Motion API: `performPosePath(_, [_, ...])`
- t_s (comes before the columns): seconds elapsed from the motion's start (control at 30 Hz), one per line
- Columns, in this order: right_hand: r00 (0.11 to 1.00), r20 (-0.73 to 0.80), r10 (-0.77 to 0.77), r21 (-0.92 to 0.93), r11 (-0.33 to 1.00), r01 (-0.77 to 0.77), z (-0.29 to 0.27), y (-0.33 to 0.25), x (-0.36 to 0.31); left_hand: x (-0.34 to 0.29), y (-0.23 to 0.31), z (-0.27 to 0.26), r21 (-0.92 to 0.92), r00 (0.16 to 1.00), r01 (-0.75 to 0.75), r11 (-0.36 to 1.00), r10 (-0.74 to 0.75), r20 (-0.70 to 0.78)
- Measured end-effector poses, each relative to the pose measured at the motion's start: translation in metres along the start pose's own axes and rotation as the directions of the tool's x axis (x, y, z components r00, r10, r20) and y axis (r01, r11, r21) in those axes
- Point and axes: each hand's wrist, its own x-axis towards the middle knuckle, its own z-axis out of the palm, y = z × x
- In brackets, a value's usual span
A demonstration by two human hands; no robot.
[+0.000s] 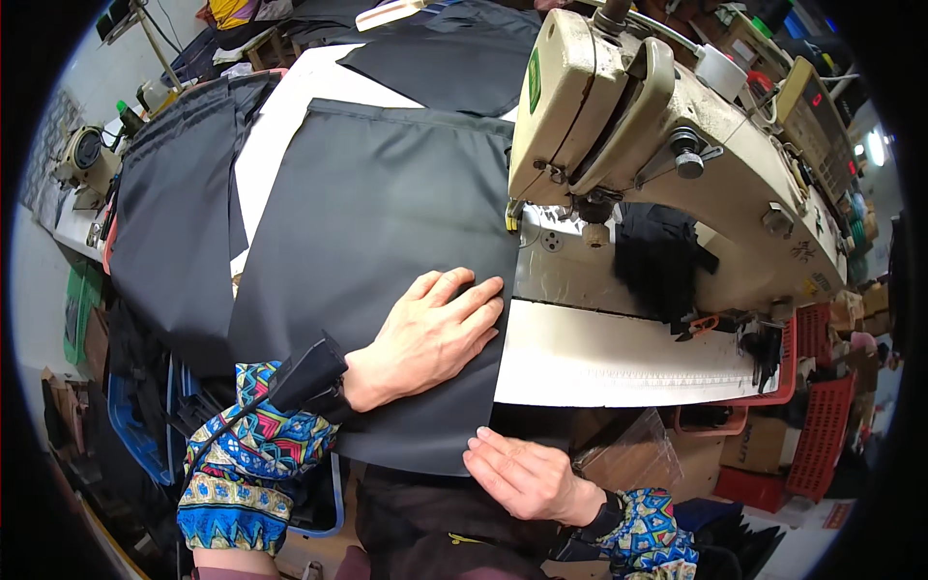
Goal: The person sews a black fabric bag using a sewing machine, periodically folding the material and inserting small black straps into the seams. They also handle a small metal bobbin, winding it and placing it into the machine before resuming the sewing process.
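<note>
A large black fabric panel (358, 213) lies over the table to the left of a cream sewing machine (710, 135), its right edge running beside the needle area. My left hand (425, 333) rests flat on the panel, fingers stretched toward that right edge. At the near right corner of the cloth, my right hand (530, 478) pinches the border between thumb and fingers; the fingertips under the cloth are hidden. The presser foot and needle sit just right of the panel's far part, and no cloth passes under them that I can see.
More black cloth pieces (179, 193) hang at the left, and another black piece (449, 58) lies behind. A black cloth bundle (667, 256) sits under the machine arm. Orange-handled snips (701, 327) lie by the right table end. Red baskets (820, 435) stand to the right.
</note>
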Motion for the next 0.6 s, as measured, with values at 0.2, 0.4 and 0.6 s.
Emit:
performPosePath(0.2, [1.000, -0.027, 0.003, -0.060, 0.998, -0.005, -0.003, 0.023, 0.019, 0.022, -0.024, 0.000, -0.037, 1.000, -0.019, 0.999, 0.019, -0.005])
performPosePath(0.4, [0.997, -0.059, 0.052, -0.021, 0.998, -0.054, 0.005, 0.054, 0.029, 0.013, -0.037, -0.022, -0.395, 0.992, -0.055, 0.917, 0.096, 0.086])
performPosePath(0.6, [0.997, -0.030, 0.068, -0.060, 0.996, -0.070, 0.000, 0.081, 0.040, -0.025, -0.001, -0.039, -0.263, 0.971, -0.096, 0.960, 0.148, 0.186])
